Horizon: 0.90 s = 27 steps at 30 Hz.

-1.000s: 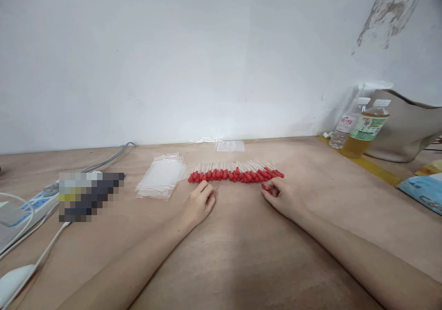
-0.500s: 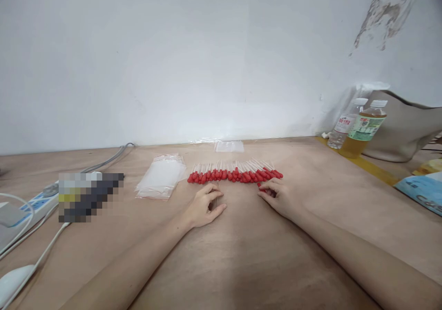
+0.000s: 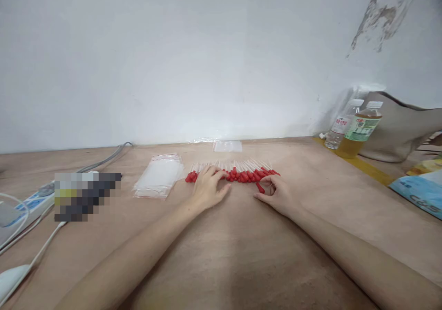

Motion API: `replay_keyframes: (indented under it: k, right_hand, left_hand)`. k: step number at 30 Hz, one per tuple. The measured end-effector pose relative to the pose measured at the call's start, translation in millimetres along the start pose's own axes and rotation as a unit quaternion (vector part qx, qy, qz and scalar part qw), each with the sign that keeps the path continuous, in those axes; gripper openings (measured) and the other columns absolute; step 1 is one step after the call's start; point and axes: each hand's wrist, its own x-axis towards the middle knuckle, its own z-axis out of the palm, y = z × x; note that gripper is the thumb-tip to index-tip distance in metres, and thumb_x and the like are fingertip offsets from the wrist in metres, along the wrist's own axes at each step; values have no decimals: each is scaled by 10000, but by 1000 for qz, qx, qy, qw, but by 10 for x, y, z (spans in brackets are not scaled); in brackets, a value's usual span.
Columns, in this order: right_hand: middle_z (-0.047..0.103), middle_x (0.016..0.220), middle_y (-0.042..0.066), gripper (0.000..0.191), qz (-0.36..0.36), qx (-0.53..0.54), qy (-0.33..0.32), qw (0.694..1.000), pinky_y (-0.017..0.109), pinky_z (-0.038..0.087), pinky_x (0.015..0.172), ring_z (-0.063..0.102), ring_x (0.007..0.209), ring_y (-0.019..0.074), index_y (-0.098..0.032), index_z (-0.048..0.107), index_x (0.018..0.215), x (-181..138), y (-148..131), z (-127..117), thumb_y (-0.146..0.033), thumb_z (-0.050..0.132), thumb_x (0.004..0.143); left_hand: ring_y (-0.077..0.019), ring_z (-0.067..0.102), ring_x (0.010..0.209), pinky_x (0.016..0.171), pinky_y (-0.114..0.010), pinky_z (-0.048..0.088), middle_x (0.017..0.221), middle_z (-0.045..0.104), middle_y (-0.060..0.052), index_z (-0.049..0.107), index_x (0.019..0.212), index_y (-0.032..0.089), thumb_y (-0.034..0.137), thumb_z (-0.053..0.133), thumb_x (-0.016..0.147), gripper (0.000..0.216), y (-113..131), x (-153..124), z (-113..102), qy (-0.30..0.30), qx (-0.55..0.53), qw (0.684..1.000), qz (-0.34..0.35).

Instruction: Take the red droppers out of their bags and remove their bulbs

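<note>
A row of slim clear tubes with red bulb-like ends, which look like droppers (image 3: 247, 175), lies across the table, red ends towards me. My left hand (image 3: 209, 188) reaches over the left half of the row, its fingertips at the red ends and the thumb held apart. It hides part of the row, and I see nothing gripped in it. My right hand (image 3: 276, 194) rests at the row's right end with thumb and forefinger apart. Between them is a single red bulb (image 3: 259, 188), just in front of the row; any tube on it is hidden.
Left of the row lies a stack of clear plastic bags (image 3: 159, 176); another small clear packet (image 3: 227, 146) lies by the wall. A power strip (image 3: 29, 208) with cables is at far left. Bottles (image 3: 361, 128), a grey bag (image 3: 397, 125) and a blue packet (image 3: 417, 192) stand at right.
My left hand has moved forward from in front of the row to over its red ends. The right hand has stayed in place, its thumb and forefinger now wider apart, with the single red bulb showing more.
</note>
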Motion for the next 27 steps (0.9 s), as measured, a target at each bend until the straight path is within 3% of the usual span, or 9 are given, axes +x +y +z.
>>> replay_keyframes:
  k: [6, 10, 12, 15, 18, 21, 23, 27]
  right_hand:
    - [583, 799, 55, 315, -9, 21, 36, 999, 291, 418, 577, 536, 698, 173, -182, 548, 858, 13, -11, 39, -457, 564, 707]
    - [601, 736, 59, 295, -4, 29, 32, 999, 288, 406, 561, 538, 658, 169, -179, 558, 799, 43, -78, 0, -444, 427, 809]
    - [601, 707, 54, 319, -1, 25, 34, 999, 282, 395, 548, 534, 636, 165, -180, 561, 776, 54, -95, -17, -444, 390, 828]
    - [594, 682, 46, 335, -5, 25, 37, 999, 274, 378, 530, 516, 600, 155, -179, 564, 751, 62, -80, -12, -437, 368, 838]
    - [580, 658, 38, 327, -5, 24, 45, 999, 272, 372, 530, 499, 581, 149, -181, 556, 720, 64, -54, 9, -425, 373, 840]
    - [561, 646, 32, 308, 0, 23, 64, 998, 274, 379, 537, 500, 594, 151, -184, 553, 721, 59, -74, -3, -407, 379, 843]
    - [563, 689, 39, 273, -19, 26, 86, 996, 280, 400, 571, 512, 636, 155, -184, 555, 763, 53, -126, -34, -376, 381, 849]
    - [566, 893, 84, 211, -131, -15, 144, 981, 338, 411, 750, 517, 855, 192, -177, 554, 935, 30, -287, -86, -327, 468, 814]
  left_hand:
    - [-220, 464, 891, 770, -351, 362, 908, 557, -63, 565, 889, 181, 428, 572, 724, 298, 203, 341, 264, -22, 66, 994, 81]
    - [-203, 490, 832, 748, -343, 351, 817, 587, -55, 578, 831, 179, 358, 519, 786, 194, 219, 421, 423, -21, 80, 987, 135]
    - [-189, 506, 799, 741, -336, 355, 773, 598, -50, 581, 785, 176, 307, 469, 825, 177, 205, 443, 479, 0, 70, 988, 140]
    - [-170, 526, 766, 726, -314, 379, 765, 608, -45, 578, 781, 167, 273, 451, 838, 175, 198, 476, 513, 67, 12, 993, 93]
    - [-153, 544, 739, 704, -288, 412, 758, 606, -39, 570, 807, 160, 258, 477, 824, 137, 227, 466, 456, 171, -86, 981, 2]
    - [-132, 557, 711, 685, -265, 441, 754, 595, -28, 559, 831, 157, 253, 494, 815, 117, 244, 311, 297, 249, -187, 948, -69]
    - [-124, 570, 736, 691, -255, 458, 800, 596, -30, 548, 894, 161, 233, 499, 814, 119, 205, 111, 159, 242, -245, 936, -68]
    - [-130, 582, 773, 668, -238, 471, 852, 604, -39, 557, 923, 170, 187, 503, 806, 130, -8, -336, -68, 132, -253, 958, -30]
